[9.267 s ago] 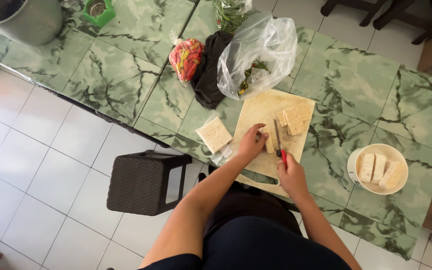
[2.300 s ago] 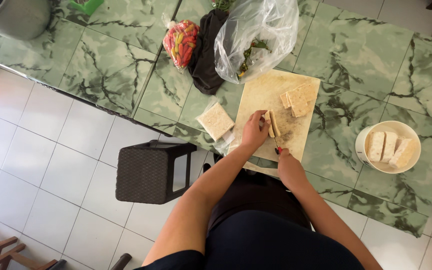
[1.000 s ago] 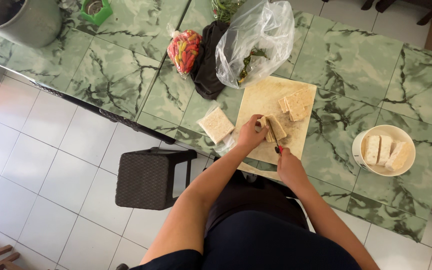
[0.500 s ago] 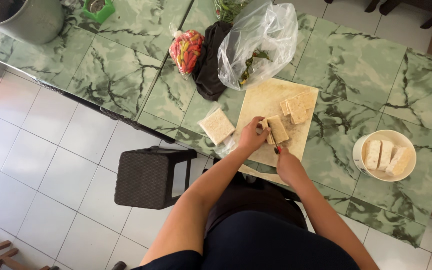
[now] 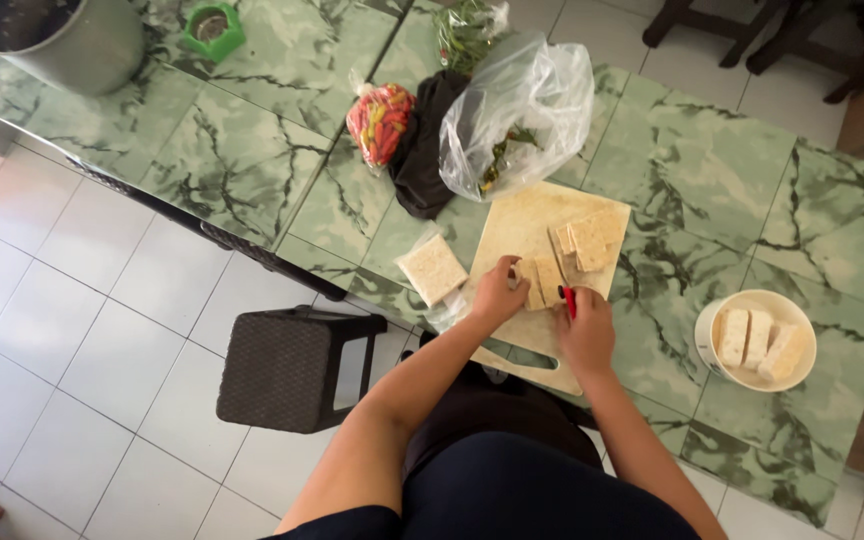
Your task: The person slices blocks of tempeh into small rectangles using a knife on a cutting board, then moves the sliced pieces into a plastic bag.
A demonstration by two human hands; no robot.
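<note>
2 hands: both work over the wooden cutting board (image 5: 522,225) at the near edge of the green marbled counter (image 5: 252,170).
Pale block: a tan tempeh-like block (image 5: 540,283) lies on the board's near half, between the 2 hands.
Left hand: the left hand (image 5: 497,297) rests on the block's left end, fingers curled down onto it and pressing it to the board.
Right hand: the right hand (image 5: 585,330) is closed around a red-handled knife (image 5: 568,297), just right of the block; the blade runs away from the person, and whether it touches the block I cannot tell.
Cut pieces: a few pale slices (image 5: 592,240) lie on the board's far right part, just beyond the knife.
Wrapped block: 1 more pale square block in clear wrap (image 5: 432,268) sits on the counter just left of the board.
Bowl: a white bowl (image 5: 754,340) with 3 pale slabs stands on the counter to the right, well apart from the board.
Bags: a clear plastic bag with greens (image 5: 517,115) lies beyond the board, a black bag (image 5: 427,150) beside it, and a bag of red chillies (image 5: 380,122) further left.
Far left: a metal pot (image 5: 52,40) and a small green holder (image 5: 212,28) stand at the counter's far corner.
Floor: a dark woven stool (image 5: 297,365) stands on white tiles, left of the person.
</note>
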